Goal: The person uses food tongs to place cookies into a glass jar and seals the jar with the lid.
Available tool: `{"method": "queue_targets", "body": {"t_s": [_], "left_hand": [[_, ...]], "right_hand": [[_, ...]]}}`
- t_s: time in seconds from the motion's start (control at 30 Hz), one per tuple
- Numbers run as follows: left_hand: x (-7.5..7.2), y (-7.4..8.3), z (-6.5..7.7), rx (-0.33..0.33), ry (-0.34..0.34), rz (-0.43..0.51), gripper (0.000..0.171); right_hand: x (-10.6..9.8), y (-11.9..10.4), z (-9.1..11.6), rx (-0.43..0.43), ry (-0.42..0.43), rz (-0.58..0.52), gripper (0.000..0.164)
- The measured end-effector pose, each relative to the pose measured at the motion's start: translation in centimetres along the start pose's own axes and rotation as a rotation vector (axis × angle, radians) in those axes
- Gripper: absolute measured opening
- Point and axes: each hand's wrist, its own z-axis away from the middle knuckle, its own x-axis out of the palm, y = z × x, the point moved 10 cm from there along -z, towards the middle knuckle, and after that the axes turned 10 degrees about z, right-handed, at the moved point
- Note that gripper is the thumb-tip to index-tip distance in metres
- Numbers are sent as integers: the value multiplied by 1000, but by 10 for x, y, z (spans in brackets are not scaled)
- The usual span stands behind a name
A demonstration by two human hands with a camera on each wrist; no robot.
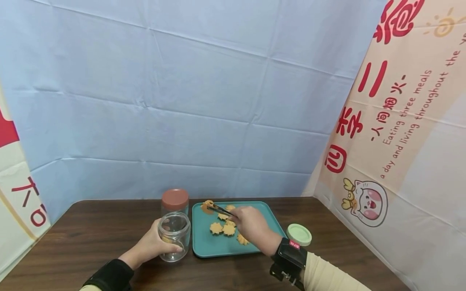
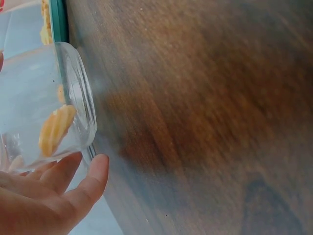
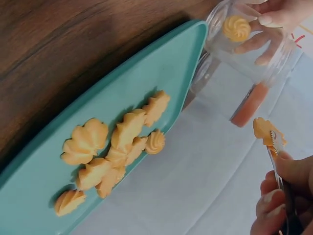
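Note:
My left hand grips a clear jar from its left side, thumb across the front. The jar's mouth is uncovered, and a ridged cookie lies inside near the bottom. Above the back left corner of the teal tray, my right hand holds slim tongs with a dark handle. A scalloped cookie is pinched in their serrated metal tips, raised off the tray. Several cookies lie on the tray, some overlapping in the right wrist view.
Just behind the held jar stands another clear jar with a reddish-brown lid. A pale green round lid lies to the right of the tray. Light blue cloth hangs behind the dark wooden table, with a printed cloth at the right.

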Motion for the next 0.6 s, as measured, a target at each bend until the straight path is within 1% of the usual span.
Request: {"method": "queue_targets", "body": {"t_s": [0.07, 0.23, 0.4, 0.6], "left_hand": [[1, 0, 0, 6, -5, 7, 99], [0, -3, 0, -6, -4, 8, 99], [-2, -4, -1, -21, 12, -12, 101], [-1, -3, -1, -11, 8, -7, 102]], "right_hand": [[-3, -3, 0, -9, 4, 5, 7], [-6, -9, -2, -19, 4, 17, 7], [-7, -13, -4, -26, 1, 5, 7], [-11, -27, -5, -64, 0, -19, 13]]}}
